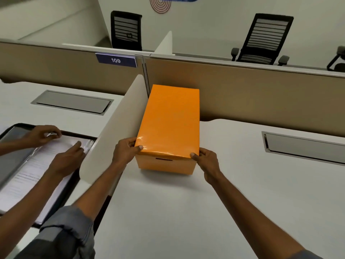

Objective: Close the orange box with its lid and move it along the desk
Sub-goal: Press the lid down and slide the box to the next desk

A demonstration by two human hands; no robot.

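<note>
The near end of the lid (pixel 169 118) is held at its two corners: the left hand (pixel 125 150) is wrapped round the near-left corner, thumb on top and fingers down the side, and the right hand (pixel 206 161) is pinched on the near-right corner, thumb tip at the lid's edge. Both hands are closed on the lid, not on the box wall below it. The lid appears seated over the orange box (pixel 166 165), whose front face with a dark handle slot is seen just beneath the lid's rim; whether the far end is fully pressed down cannot be told.

The box stands on the white desk (pixel 168 212), its long axis running straight away from the person, so the whole length lies beyond the grip. Its left side is just beside the white side divider (pixel 115 131) and its far end is close to the tan partition (pixel 242 94). From this it is judged that free desk lies only toward the person and to the right, and that a pull or rightward slide is favoured. Each hand is equally near.

Across the divider, another person's hands (pixel 56 146) rest on an open folder (pixel 37 165).
</note>
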